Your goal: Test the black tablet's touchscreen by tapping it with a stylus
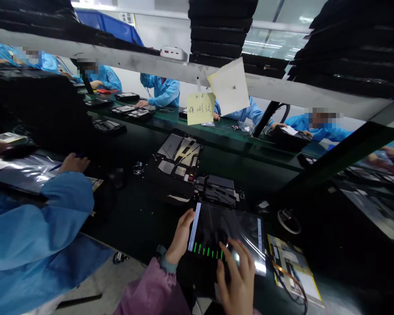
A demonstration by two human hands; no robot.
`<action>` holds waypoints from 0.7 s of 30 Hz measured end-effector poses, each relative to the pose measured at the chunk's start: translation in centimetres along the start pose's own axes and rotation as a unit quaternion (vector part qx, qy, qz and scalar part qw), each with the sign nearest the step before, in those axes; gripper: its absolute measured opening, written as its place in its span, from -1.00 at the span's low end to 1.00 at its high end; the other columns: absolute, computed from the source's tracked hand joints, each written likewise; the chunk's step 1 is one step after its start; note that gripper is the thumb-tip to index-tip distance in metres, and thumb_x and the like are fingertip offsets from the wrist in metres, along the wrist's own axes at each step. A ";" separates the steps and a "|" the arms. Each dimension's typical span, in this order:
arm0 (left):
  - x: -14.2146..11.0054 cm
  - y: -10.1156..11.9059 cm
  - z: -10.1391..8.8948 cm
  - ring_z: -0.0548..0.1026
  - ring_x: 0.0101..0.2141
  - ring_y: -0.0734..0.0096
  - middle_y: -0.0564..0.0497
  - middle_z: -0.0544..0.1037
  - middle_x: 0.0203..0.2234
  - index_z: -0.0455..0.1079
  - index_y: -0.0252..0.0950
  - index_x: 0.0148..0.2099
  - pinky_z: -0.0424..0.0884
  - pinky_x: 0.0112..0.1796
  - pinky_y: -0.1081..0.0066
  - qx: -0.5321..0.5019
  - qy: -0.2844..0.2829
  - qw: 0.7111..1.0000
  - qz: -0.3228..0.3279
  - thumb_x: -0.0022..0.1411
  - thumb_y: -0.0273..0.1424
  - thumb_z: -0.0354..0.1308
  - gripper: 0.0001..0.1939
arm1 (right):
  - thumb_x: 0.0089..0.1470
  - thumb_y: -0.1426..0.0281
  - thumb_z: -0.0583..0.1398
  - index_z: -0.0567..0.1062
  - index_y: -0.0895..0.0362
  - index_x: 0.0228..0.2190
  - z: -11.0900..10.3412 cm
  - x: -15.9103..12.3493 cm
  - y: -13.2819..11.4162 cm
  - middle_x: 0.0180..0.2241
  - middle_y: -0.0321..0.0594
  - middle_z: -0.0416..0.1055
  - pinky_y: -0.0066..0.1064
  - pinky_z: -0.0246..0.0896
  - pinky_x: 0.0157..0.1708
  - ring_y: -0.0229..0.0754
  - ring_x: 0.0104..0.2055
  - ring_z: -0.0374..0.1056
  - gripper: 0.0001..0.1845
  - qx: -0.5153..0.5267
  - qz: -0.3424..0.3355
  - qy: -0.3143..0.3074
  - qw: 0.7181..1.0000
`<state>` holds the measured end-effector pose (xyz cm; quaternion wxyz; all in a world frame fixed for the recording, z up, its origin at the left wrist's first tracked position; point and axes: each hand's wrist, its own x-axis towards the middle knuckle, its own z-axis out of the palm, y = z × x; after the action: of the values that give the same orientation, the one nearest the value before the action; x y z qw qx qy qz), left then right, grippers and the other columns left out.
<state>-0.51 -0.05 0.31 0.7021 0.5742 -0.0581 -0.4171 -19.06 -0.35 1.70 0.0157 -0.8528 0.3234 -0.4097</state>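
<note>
A lit tablet screen (228,227) is tilted up at the front of the bench, mostly black, with short green bars low on its left and pale strips at both sides. My left hand (181,236) grips its left edge, thumb along the side, fingers partly hidden behind. My right hand (238,275) is over the lower part of the screen, fingers spread and fingertips at the glass; whether they touch it I cannot tell. Near the screen's right edge, thin cables (290,280) lie over a flat opened panel with yellow edges (293,267).
Opened tablet bodies (180,157) with exposed insides lie behind the screen. A white cable coil (289,221) is at right. A co-worker's blue sleeve (65,197) reaches in from the left. Overhead runs a shelf rail (144,65) with hanging notes (200,108); slanted post (335,153) at right.
</note>
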 end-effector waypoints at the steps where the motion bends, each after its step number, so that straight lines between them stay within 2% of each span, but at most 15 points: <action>1: -0.1 0.2 0.1 0.35 0.12 0.22 -0.12 0.41 0.08 0.41 -0.32 -0.02 0.18 0.19 0.25 0.001 -0.010 1.000 -0.001 0.06 -0.26 0.22 -0.57 | 0.18 0.36 0.07 0.38 0.10 -0.01 -0.3 1.2 0.3 0.09 -0.13 0.20 -0.11 0.09 0.06 0.01 0.18 0.06 -0.66 0.004 0.001 -0.002 1.000; 4: -0.4 0.8 0.4 0.38 0.09 0.23 -0.09 0.44 0.05 0.39 -0.31 0.02 0.23 0.15 0.31 0.021 -0.073 0.997 0.018 0.02 -0.26 0.25 -0.51 | 0.22 0.34 0.04 0.39 0.09 -0.05 -0.4 5.6 1.0 0.04 -0.17 0.24 -0.21 0.13 0.06 -0.12 0.13 0.12 -0.70 0.042 0.002 -0.032 0.999; 6: -0.4 0.9 0.5 0.41 0.05 0.25 -0.07 0.47 0.01 0.40 -0.30 0.00 0.26 0.12 0.35 0.041 -0.112 0.992 0.047 0.03 -0.26 0.23 -0.53 | 0.23 0.34 0.02 0.40 0.10 -0.06 0.4 8.6 1.1 -0.02 -0.19 0.29 -0.30 0.15 0.06 -0.20 0.07 0.17 -0.71 0.072 0.011 -0.069 0.995; 11: 0.1 0.5 0.4 0.38 0.07 0.26 -0.05 0.48 0.00 0.43 -0.29 -0.03 0.21 0.15 0.40 0.032 -0.114 0.991 0.070 -0.02 -0.27 0.27 -0.53 | 0.19 0.41 0.06 0.42 0.18 -0.04 4.8 14.3 0.8 -0.05 -0.17 0.34 -0.36 0.12 0.08 -0.18 0.03 0.21 -0.68 0.010 0.065 -0.244 0.968; 14: 0.7 0.1 0.3 0.35 0.11 0.16 -0.12 0.45 0.03 0.42 -0.34 -0.02 0.19 0.18 0.30 0.011 -0.107 0.993 0.047 -0.03 -0.19 0.29 -0.47 | 0.17 0.44 0.09 0.48 0.16 -0.20 6.7 15.8 0.3 -0.19 -0.20 0.40 -0.40 0.14 0.00 -0.21 -0.07 0.28 -0.80 -0.004 0.045 -0.288 0.956; 16: 1.0 -0.2 0.2 0.30 0.15 0.14 -0.16 0.39 0.10 0.38 -0.37 0.03 0.15 0.21 0.24 -0.005 -0.090 0.996 0.022 0.02 -0.12 0.24 -0.42 | 0.17 0.49 0.06 0.48 0.16 -0.29 7.1 16.1 0.0 -0.26 -0.20 0.40 -0.38 0.13 -0.05 -0.20 -0.12 0.29 -0.81 -0.015 0.032 -0.303 0.952; 18: 1.3 -0.4 0.1 0.24 0.20 0.18 -0.17 0.32 0.15 0.33 -0.37 0.08 0.11 0.24 0.24 -0.022 -0.081 0.996 0.009 0.08 -0.07 0.17 -0.38 | 0.18 0.53 0.01 0.46 0.17 -0.33 6.8 16.1 -0.4 -0.26 -0.17 0.39 -0.36 0.11 -0.06 -0.17 -0.10 0.26 -0.78 -0.025 0.022 -0.306 0.951; 21: 1.5 -0.5 0.1 0.23 0.22 0.23 -0.14 0.33 0.16 0.33 -0.38 0.10 0.10 0.25 0.27 -0.040 -0.101 0.994 0.009 0.12 -0.05 0.11 -0.38 | 0.19 0.54 -0.01 0.43 0.18 -0.34 5.1 15.3 -0.5 -0.24 -0.17 0.37 -0.39 0.10 -0.07 -0.18 -0.07 0.24 -0.78 -0.020 0.011 -0.310 0.951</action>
<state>0.18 -1.07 -0.66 0.7186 0.5000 -0.1169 -0.4690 -8.24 -9.85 9.00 0.1020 -0.9344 0.3200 -0.1188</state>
